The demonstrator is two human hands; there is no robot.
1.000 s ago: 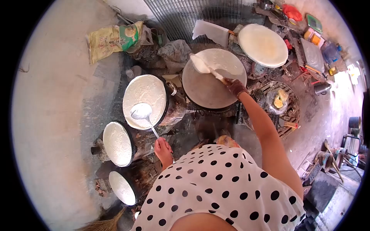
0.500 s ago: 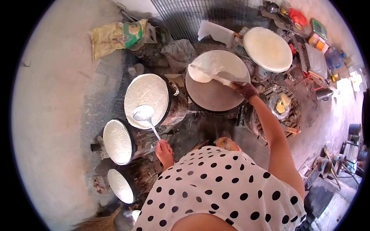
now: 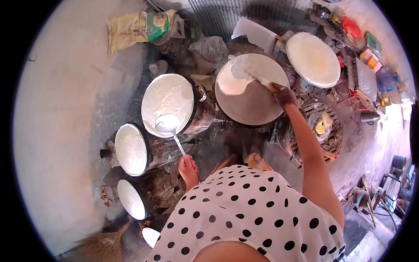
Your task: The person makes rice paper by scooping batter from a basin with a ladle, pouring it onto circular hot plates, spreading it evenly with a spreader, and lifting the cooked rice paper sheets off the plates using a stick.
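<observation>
My left hand is closed around the handle of a metal ladle. The ladle's bowl is over a round pan of pale batter, at its near edge; I cannot tell whether it touches. My right hand, in a dark reddish glove, grips the handle of a flat spreader. Its pale blade reaches across a round griddle toward the far left rim. White batter lies on the griddle's left part beside the blade, while the near part is bare grey.
Two more batter-coated pans stand at the left. A round tray bearing a pale sheet sits at the back right. Nearer is a grated round stand with a plastic bag. A straw broom lies low left.
The spreader's blade has moved toward the griddle's far rim, and the white batter there has changed shape. My left hand still holds the ladle over the pan. The whole view has shifted slightly.
</observation>
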